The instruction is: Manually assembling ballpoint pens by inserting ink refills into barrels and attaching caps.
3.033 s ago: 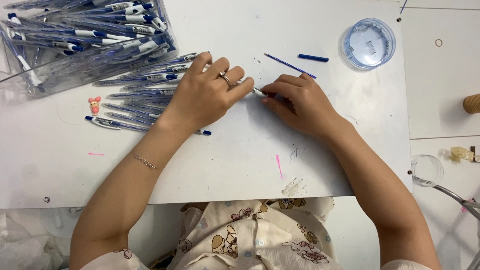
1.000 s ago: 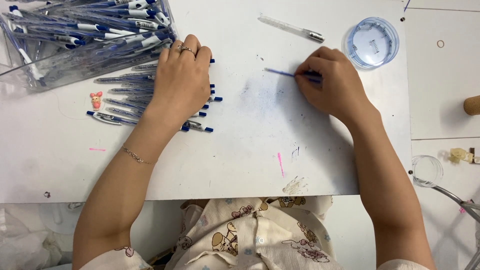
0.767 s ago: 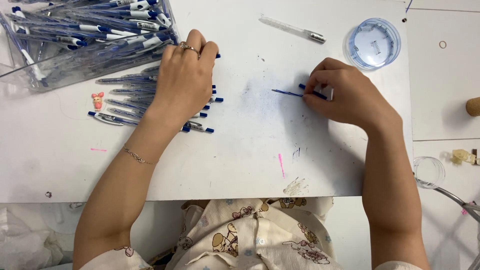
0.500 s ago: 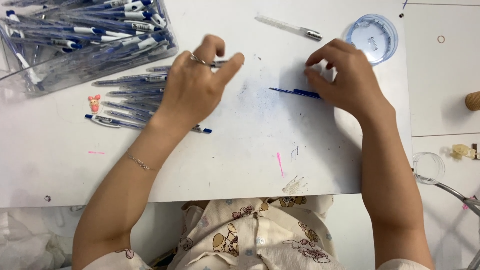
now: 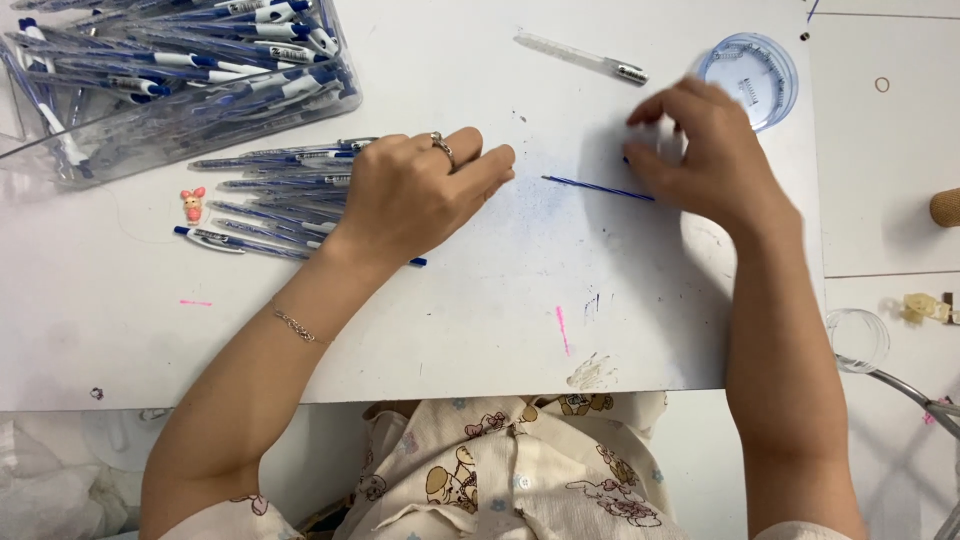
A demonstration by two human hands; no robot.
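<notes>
A thin blue ink refill [image 5: 598,188] lies flat on the white table [image 5: 480,320], its right end under the fingertips of the right hand [image 5: 705,150], whose grip is loosely curled and not pinching it. The left hand [image 5: 410,195] rests flat, fingers together, on a row of blue pens [image 5: 270,185]. Farther off sit a clear pen barrel [image 5: 580,58], a round clear lid [image 5: 750,75] and a clear bin of pens [image 5: 170,70].

Blue pen refill [image 5: 597,188]: thin, straight, lying flat and nearly level on the white worktop [image 5: 480,300], its right end hidden.
Row of blue pens [image 5: 270,195]: lying side by side, left.
</notes>
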